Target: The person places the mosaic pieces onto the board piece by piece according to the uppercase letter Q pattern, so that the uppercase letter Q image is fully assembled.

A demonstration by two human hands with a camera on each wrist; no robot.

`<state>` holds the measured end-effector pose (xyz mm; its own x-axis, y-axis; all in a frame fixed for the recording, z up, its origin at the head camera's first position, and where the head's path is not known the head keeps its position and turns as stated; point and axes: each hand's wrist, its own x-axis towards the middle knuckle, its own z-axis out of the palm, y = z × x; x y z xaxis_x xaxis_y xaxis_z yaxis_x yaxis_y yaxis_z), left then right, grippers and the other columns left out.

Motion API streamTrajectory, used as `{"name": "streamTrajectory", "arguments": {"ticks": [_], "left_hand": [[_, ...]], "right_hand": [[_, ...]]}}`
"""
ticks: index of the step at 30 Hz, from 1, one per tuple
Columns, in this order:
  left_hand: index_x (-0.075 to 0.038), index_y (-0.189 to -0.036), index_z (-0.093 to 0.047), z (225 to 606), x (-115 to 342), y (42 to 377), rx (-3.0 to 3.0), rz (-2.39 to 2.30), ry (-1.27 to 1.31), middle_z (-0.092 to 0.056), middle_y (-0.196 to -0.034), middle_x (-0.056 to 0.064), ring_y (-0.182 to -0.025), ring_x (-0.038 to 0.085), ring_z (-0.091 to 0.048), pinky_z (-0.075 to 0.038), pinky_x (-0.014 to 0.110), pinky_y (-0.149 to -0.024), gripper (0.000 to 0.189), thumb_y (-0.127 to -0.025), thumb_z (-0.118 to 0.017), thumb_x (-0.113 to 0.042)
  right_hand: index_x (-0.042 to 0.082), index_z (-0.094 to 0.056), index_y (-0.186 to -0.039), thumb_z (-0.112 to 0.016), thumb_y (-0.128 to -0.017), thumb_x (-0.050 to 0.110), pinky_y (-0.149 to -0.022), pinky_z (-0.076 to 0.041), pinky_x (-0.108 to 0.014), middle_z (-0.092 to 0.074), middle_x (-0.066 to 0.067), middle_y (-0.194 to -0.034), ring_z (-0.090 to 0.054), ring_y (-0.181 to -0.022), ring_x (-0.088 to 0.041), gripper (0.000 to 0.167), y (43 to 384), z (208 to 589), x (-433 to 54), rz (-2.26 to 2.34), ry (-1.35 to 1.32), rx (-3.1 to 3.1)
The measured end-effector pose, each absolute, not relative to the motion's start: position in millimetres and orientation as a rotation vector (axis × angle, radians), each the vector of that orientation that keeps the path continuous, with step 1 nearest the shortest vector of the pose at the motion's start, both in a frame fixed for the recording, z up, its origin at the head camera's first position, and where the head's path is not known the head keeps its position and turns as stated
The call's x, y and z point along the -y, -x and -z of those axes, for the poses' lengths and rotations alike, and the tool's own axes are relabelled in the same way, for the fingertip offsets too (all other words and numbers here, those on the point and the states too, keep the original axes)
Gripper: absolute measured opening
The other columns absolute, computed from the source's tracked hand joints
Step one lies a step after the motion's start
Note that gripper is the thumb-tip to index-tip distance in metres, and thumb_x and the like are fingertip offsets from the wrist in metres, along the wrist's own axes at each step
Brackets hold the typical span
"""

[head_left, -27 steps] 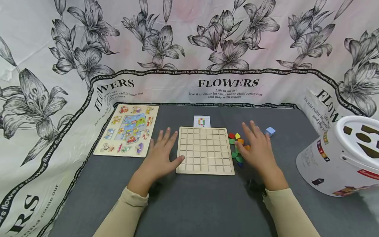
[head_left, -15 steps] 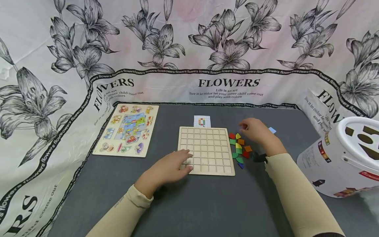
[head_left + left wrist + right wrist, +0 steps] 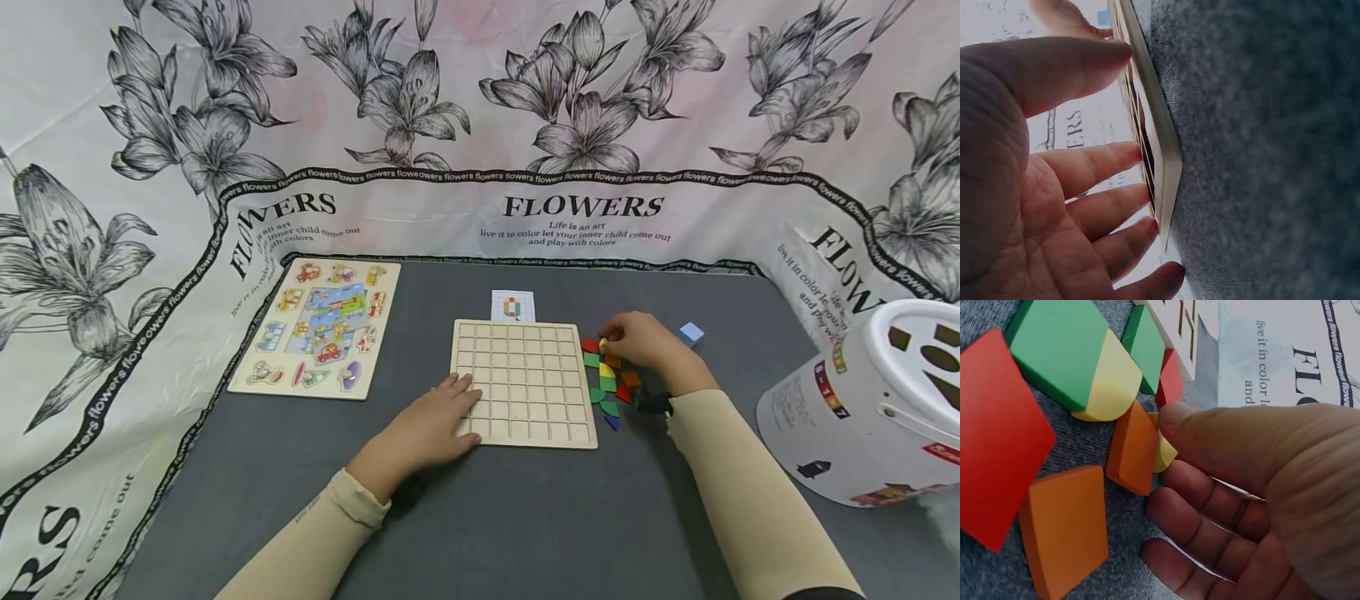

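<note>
A wooden grid board with square cells lies at the middle of the table. My left hand rests on its near left corner, fingers nearly straight; in the left wrist view the thumb and fingertips touch the board's edge. To the right of the board, my right hand pinches a small yellow rounded piece between thumb and forefinger. Close by lie an orange piece, green pieces, a red piece and another yellow piece.
A small pattern card touches the board's far edge. At the left lies a picture puzzle board. A blue block sits beyond the right hand, and a white bucket with a shape-cut lid stands at the right. A floral sheet borders the table.
My right hand has turned inward over the coloured pieces and its fingers have closed on a yellow one. My left hand has moved from beside the board onto its near left corner.
</note>
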<state>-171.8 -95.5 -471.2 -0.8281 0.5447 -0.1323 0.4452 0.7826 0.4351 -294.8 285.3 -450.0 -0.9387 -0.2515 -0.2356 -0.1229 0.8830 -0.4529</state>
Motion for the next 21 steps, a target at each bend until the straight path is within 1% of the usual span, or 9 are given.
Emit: {"name": "streamTrajectory", "arguments": {"ticks": [7, 14, 21], "left_hand": [[-0.006, -0.160, -0.055, 469.4, 95.9, 171.3, -2.739, -0.570, -0.765, -0.040, -0.174, 0.018, -0.165, 0.039, -0.032, -0.036, 0.061, -0.129, 0.069, -0.101, -0.079, -0.033], [-0.006, -0.161, -0.054, 470.5, 96.3, 172.7, -2.730, -0.549, -0.768, -0.039, -0.175, 0.017, -0.165, 0.038, -0.032, -0.036, 0.061, -0.129, 0.070, -0.102, -0.078, -0.034], [-0.006, -0.162, -0.053, 470.2, 97.8, 173.2, -2.726, -0.554, -0.771, -0.038, -0.175, 0.016, -0.166, 0.037, -0.030, -0.035, 0.062, -0.130, 0.070, -0.102, -0.078, -0.034]], "right_hand": [[-0.006, -0.073, -0.126, -0.073, -0.105, 0.018, -0.091, -0.061, -0.052, -0.074, -0.023, -0.116, -0.070, -0.099, -0.034, 0.031, 294.7, 446.9, -283.6, 0.640, 0.235, -2.757], [-0.005, -0.072, -0.124, -0.075, -0.104, 0.018, -0.093, -0.061, -0.053, -0.074, -0.022, -0.115, -0.070, -0.099, -0.033, 0.031, 294.7, 445.9, -283.6, 0.654, 0.228, -2.730], [-0.005, -0.070, -0.118, -0.076, -0.103, 0.017, -0.090, -0.059, -0.050, -0.072, -0.022, -0.112, -0.067, -0.097, -0.033, 0.028, 296.5, 446.7, -283.3, 0.647, 0.201, -2.739]]}}
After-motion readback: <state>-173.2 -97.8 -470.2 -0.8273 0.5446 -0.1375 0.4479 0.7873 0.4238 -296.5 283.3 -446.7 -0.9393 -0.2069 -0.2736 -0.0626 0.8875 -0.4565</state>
